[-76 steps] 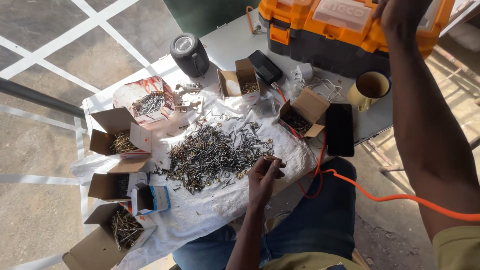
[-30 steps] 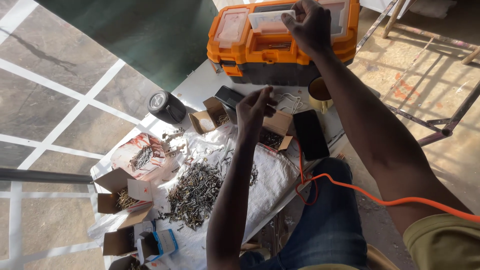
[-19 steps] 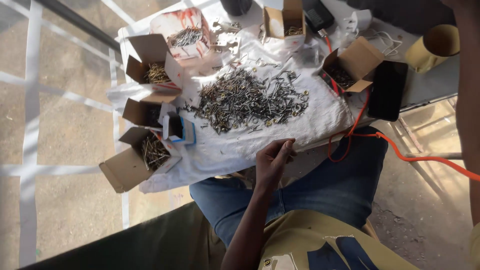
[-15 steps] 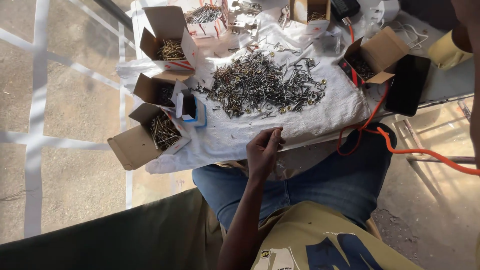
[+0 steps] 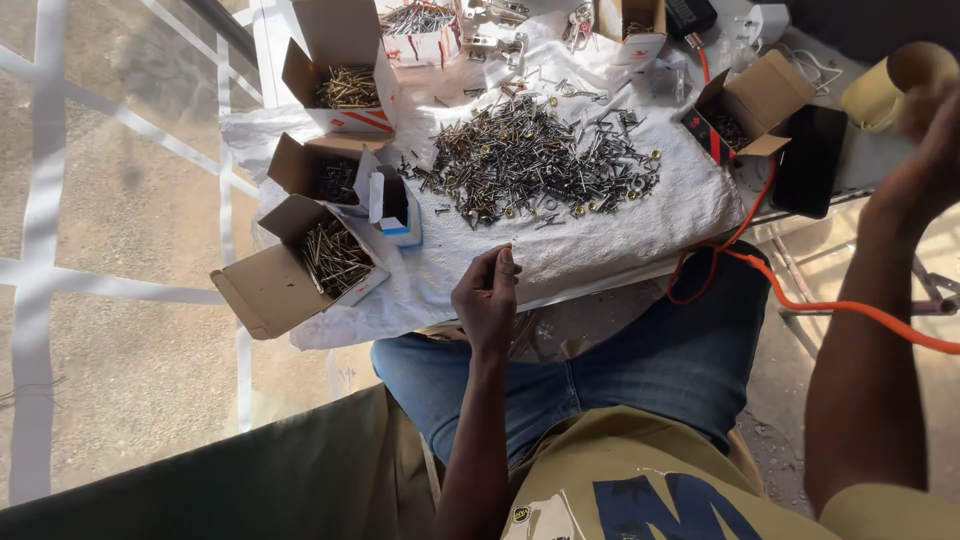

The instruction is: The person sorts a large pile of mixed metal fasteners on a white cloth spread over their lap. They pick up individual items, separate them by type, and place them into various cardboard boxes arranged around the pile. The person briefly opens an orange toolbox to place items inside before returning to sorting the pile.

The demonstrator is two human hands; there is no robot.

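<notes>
White cloth (image 5: 620,235), screw pile (image 5: 535,160), left hand (image 5: 487,300)

Blue jeans, olive printed shirt, bare forearms

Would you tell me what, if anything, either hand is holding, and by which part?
The left hand pinches something small, perhaps a screw; the grip point is unclear. The right hand is blurred.

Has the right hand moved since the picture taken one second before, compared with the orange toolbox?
Yes. Then it was up on the toolbox lid; now the right hand is lower, blurred, beside the yellow cup, and the toolbox is outside the view.
</notes>
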